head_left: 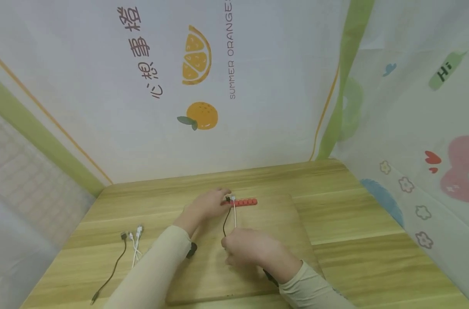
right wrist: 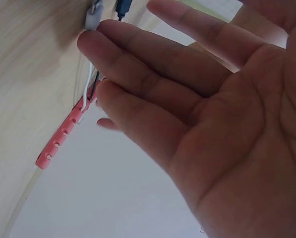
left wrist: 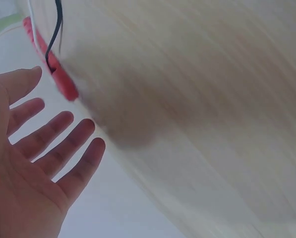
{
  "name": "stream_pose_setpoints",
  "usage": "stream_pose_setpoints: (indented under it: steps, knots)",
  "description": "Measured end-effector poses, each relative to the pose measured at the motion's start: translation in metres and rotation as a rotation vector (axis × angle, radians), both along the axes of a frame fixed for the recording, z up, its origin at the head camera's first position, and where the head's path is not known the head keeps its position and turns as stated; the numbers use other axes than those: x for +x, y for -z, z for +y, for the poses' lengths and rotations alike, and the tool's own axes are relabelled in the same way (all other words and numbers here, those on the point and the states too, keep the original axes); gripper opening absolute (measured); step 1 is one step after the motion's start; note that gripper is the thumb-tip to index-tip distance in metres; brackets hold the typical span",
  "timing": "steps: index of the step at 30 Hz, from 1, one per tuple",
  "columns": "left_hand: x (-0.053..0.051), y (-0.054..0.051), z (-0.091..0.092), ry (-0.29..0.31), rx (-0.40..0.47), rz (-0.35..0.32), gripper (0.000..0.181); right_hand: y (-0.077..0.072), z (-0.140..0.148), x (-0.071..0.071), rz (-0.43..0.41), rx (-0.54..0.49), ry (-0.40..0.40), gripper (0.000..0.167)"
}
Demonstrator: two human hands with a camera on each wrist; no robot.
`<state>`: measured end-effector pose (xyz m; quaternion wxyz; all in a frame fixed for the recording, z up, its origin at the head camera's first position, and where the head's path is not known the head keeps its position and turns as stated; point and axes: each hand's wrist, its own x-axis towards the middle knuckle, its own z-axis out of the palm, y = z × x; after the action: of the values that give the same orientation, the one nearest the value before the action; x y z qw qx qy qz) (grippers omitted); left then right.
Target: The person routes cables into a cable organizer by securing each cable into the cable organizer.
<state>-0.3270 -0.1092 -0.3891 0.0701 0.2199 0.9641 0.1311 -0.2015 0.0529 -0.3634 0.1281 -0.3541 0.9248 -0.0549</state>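
A red cable holder (head_left: 246,202) with a row of slots lies near the far edge of a wooden board. A black cable (head_left: 224,225) and a white cable (head_left: 235,216) run from its left part toward me. My left hand (head_left: 209,204) is beside the holder's left end; its fingers are spread and hold nothing in the left wrist view. Over the near part of the cables is my right hand (head_left: 249,249). Its fingers extend loosely in the right wrist view, beside a white connector (right wrist: 93,17) and a black plug (right wrist: 123,7), gripping neither.
The board (head_left: 273,223) lies on a wood-grain table (head_left: 358,223). Left of my left sleeve are a loose black cable (head_left: 118,261) and white cables (head_left: 135,245). A printed cloth (head_left: 265,107) hangs behind the table.
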Motion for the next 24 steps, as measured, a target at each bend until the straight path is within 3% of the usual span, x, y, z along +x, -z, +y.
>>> stream_pose_setpoints:
  steps: [9, 15, 19, 24]
  knots:
    - [0.015, -0.006, -0.043, -0.015, 0.131, -0.056, 0.041, -0.004, 0.003, -0.002, -0.038, -0.047, 0.041, 0.014]
    - [0.039, -0.010, -0.073, -0.055, 0.177, -0.085, 0.043, -0.005, 0.000, 0.001, -0.051, -0.035, 0.049, 0.014]
    - [0.055, -0.012, -0.090, -0.075, 0.175, -0.060, 0.045, -0.006, -0.004, 0.003, -0.032, -0.006, 0.039, 0.015]
    - [0.073, -0.011, -0.111, -0.102, 0.153, -0.041, 0.046, -0.007, -0.013, 0.008, -0.016, 0.018, 0.019, 0.027]
